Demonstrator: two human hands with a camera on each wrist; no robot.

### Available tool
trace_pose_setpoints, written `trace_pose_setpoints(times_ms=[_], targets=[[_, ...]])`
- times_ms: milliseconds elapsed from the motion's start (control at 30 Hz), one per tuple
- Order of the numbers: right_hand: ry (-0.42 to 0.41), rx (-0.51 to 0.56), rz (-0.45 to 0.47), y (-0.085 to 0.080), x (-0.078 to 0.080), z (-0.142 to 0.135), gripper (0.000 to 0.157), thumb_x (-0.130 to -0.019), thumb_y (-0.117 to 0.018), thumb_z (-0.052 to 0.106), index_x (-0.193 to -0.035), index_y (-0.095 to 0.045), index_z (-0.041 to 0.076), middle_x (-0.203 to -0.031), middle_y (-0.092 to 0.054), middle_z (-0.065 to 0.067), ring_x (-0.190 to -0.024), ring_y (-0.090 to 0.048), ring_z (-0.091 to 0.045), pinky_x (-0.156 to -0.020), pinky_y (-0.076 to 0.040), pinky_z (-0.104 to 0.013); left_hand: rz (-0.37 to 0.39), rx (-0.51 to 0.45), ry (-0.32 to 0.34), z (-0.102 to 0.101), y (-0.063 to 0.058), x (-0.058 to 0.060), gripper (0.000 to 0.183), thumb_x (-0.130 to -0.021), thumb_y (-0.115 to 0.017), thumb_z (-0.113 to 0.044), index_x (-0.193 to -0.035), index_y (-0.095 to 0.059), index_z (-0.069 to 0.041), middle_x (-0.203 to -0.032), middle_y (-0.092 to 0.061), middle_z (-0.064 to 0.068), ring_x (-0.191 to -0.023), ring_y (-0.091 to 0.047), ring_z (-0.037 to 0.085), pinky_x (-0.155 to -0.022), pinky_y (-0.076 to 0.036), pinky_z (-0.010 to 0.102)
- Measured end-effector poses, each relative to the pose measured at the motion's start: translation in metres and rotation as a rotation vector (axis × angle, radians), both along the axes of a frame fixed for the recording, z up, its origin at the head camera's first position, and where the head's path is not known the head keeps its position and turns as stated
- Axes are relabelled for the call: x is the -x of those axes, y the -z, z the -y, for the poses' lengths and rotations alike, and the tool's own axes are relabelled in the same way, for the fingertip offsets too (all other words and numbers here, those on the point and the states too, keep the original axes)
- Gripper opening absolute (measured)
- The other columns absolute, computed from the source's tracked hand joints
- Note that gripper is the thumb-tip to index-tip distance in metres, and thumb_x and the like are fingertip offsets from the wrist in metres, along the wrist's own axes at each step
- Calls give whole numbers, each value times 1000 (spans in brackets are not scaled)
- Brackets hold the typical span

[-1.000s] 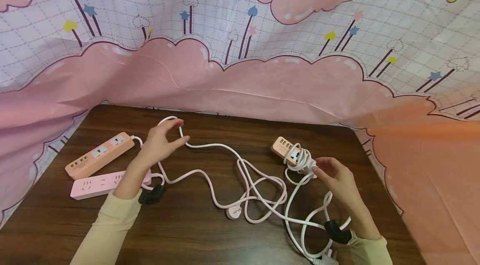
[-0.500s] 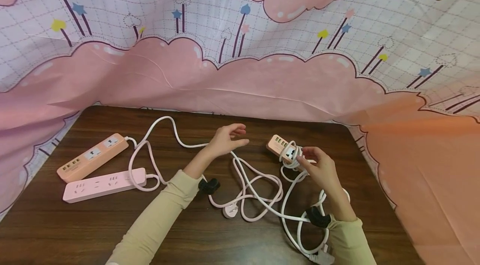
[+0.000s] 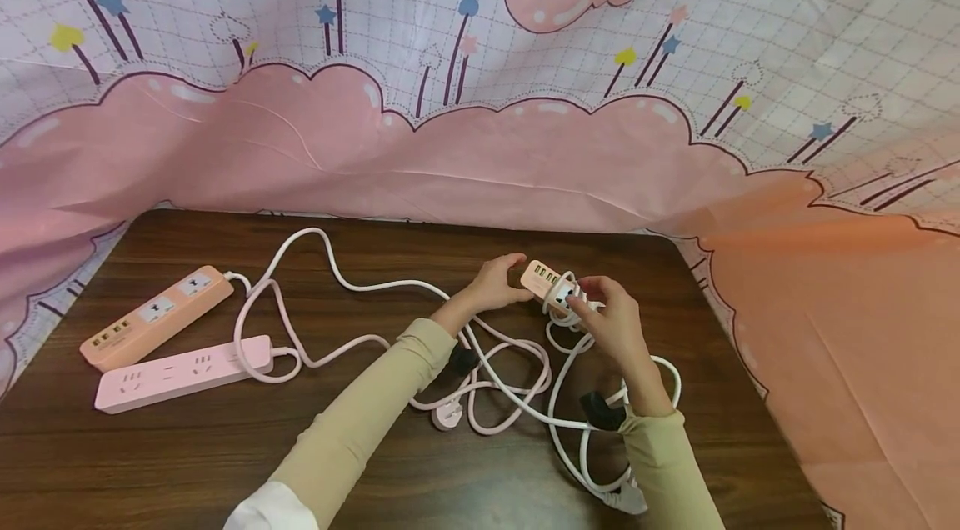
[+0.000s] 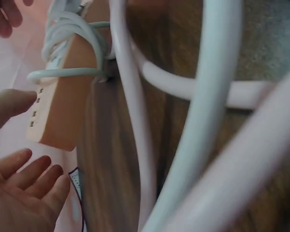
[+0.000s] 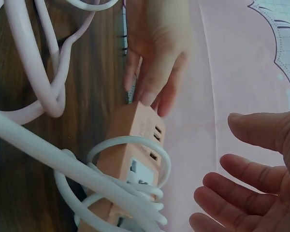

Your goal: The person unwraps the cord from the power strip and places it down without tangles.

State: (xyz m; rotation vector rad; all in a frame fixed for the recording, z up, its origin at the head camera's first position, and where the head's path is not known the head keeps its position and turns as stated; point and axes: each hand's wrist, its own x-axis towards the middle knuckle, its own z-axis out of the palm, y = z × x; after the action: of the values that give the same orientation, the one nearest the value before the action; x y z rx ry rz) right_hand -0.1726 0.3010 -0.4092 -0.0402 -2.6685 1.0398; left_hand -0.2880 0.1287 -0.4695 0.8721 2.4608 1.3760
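An orange power strip (image 3: 534, 280) with USB ports lies at the right of the table, a white cord (image 5: 128, 180) wound around its socket end. My left hand (image 3: 497, 286) is at the strip's USB end, thumb and fingers spread on either side of it. In the left wrist view the thumb tip overlaps the port face, and the fingers stay apart from the casing. Over the wound cord hovers my right hand (image 3: 613, 320). Its fingers (image 5: 239, 199) are loosely spread in the right wrist view, with nothing between them and the thumb.
On the left lie another orange power strip (image 3: 157, 317) and a pink power strip (image 3: 183, 374). Their white and pink cords tangle across the middle, near a round pink plug (image 3: 447, 413). A whitish plug (image 3: 628, 499) lies at the front right. A patterned curtain (image 3: 480, 163) hangs behind.
My left hand has swung right, from above the left-hand cords to the wrapped strip's end. My right hand stays close over the wound cord. The head view has shifted slightly.
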Motion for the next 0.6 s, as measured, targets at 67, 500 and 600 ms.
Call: trace_pose_setpoints(times_ms=[67,500,600], targets=[[-5,9,10,0,2,2,33,-83,-69,10,-109,-59,-7,-105,-60,-25,-98,-58,-38,-83,-47,-53,1,29,15,-3,0,2,69,-81,-72,-14,-139,-38,1,-139,-44,17,-128,-41,30,-105,-34,39],[16,26,48,2,2,2,31,-86,-69,14,-109,-60,-5,-104,-61,-23,-97,-58,-35,-84,-48,-49,-129,92,24,-5,8,-4,67,-74,-78,-8,-134,-48,-2,-125,-45,16,-114,-48,30,-95,-41,39],[13,31,54,3,3,2,31,-86,-68,14,-109,-60,-5,-103,-61,-22,-97,-59,-34,-84,-48,-48,-168,131,25,-3,10,-7,63,-72,-81,-13,-127,-53,-4,-122,-48,11,-110,-51,26,-93,-43,36]])
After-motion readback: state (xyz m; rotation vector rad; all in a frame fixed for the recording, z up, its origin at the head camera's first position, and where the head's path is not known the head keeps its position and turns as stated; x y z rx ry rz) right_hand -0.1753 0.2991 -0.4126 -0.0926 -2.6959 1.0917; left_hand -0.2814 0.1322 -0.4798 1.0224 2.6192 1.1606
